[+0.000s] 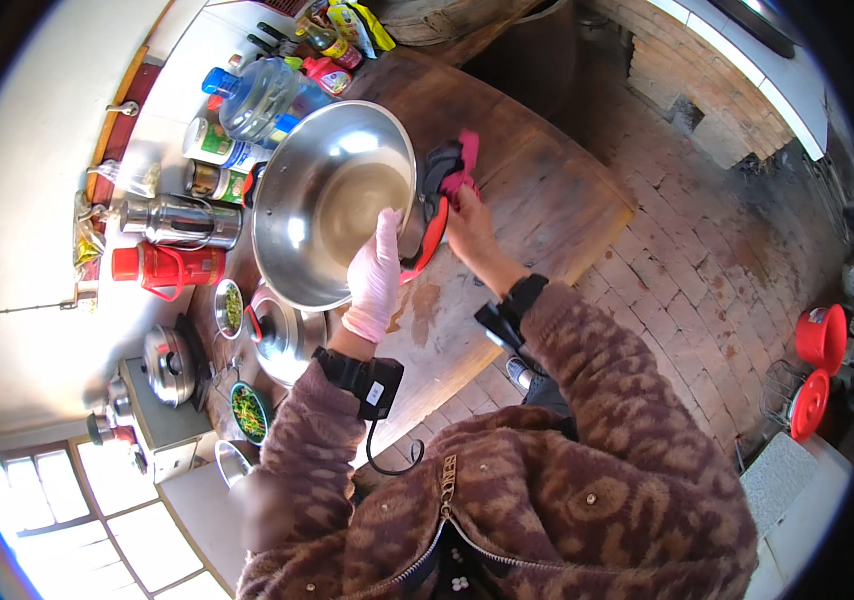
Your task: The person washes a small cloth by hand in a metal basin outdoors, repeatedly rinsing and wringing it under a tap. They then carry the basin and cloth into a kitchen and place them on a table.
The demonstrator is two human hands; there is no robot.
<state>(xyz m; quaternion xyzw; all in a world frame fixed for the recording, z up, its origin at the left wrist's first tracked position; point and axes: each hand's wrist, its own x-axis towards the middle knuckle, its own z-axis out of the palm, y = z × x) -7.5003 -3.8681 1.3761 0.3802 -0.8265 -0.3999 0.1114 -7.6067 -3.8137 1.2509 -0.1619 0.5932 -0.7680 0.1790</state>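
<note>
A wide stainless-steel pan (284, 187) with red-and-black side handles stands tilted over the wooden table. Shallow cloudy liquid (359, 202) covers its bottom. My left hand (376, 274), in a pale pink glove, grips the pan's near rim, its thumb side reaching over the inside; the other fingers are mostly hidden. Just right of the red-and-black handle (430, 236), my bare right hand (470, 225) pinches a pink-and-black cloth item (457, 169). Whether that hand also touches the handle cannot be made out.
The wooden table (524, 187) carries a lidded pot (288, 334), a bowl of chopped greens (229, 307) and a green-rimmed bowl of cut vegetables (249, 412). Along the wall stand a red thermos (171, 266), a steel flask (183, 220) and a large water bottle (262, 94). Brick floor (667, 300) lies right.
</note>
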